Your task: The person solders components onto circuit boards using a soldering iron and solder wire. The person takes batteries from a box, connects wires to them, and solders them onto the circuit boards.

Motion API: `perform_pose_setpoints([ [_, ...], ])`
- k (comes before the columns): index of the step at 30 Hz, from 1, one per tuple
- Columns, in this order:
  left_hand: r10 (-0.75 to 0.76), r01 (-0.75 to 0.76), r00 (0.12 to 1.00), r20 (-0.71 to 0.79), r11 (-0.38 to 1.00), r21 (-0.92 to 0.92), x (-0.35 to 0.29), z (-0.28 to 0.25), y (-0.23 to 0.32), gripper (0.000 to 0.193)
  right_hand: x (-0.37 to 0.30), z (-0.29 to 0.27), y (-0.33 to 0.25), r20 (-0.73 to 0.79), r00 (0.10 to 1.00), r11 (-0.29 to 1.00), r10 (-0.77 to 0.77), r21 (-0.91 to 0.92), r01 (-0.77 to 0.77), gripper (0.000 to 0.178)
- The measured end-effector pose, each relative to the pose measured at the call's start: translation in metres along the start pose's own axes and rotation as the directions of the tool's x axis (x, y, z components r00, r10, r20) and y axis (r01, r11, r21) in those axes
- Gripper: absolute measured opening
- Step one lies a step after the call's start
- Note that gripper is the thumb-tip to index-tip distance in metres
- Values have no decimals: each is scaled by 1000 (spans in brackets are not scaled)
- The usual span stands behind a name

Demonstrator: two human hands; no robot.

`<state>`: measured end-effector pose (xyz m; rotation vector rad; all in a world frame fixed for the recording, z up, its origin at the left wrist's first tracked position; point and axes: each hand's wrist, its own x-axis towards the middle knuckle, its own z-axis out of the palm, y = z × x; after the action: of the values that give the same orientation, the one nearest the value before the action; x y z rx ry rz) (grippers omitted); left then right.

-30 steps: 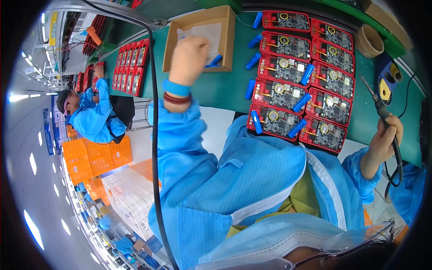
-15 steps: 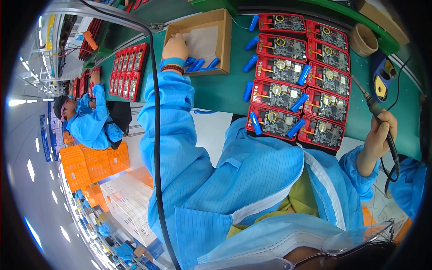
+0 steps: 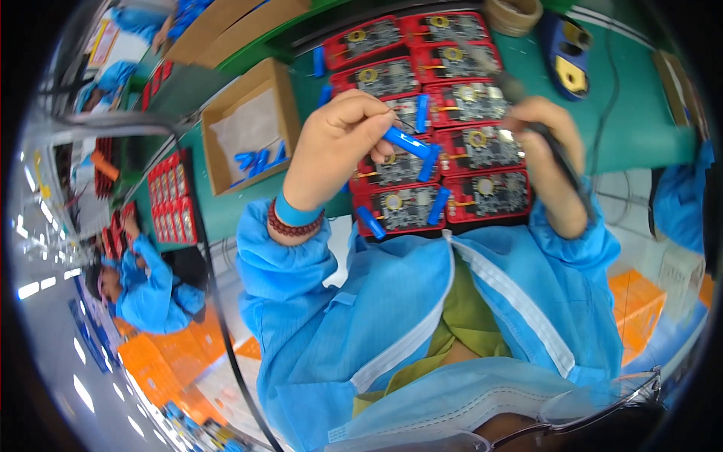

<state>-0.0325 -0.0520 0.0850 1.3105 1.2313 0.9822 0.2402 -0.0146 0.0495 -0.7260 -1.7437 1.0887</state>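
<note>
My left hand pinches a blue cylindrical battery between thumb and fingers, above the two columns of red cases. A thin wire shows near the fingertips. In my right hand is a soldering iron with a black cable, its tip blurred over the right column. Each red case holds a circuit board with a round, yellow-ringed part. More blue batteries lie across or beside the cases, one close to the end of the held one.
Left of the cases stands a cardboard box with several blue batteries. Behind are a tape roll and a blue iron stand with yellow sponge. More red cases lie farther left, near a co-worker. A black cable hangs at left.
My left hand has come out of the cardboard box and over the red cases with a blue battery. My right hand has brought the soldering iron leftward over the cases. The view has shifted.
</note>
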Motion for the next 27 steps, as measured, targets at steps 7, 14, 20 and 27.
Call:
perform_pose_setpoints([
  [7,71,-73,994,82,997,11,26,69,-8,10,10,20,4,-45,993,994,-109,4,109,35],
  [14,196,-197,980,20,973,119,31,87,-14,8,10,7,5,-81,987,980,-141,-154,128,32],
  [20,330,-293,943,-28,871,395,34,96,-7,4,14,0,8,-36,966,918,-254,-322,230,31],
  [27,481,-421,876,24,741,524,37,98,-8,5,11,-1,12,15,959,902,-282,-336,270,36],
])
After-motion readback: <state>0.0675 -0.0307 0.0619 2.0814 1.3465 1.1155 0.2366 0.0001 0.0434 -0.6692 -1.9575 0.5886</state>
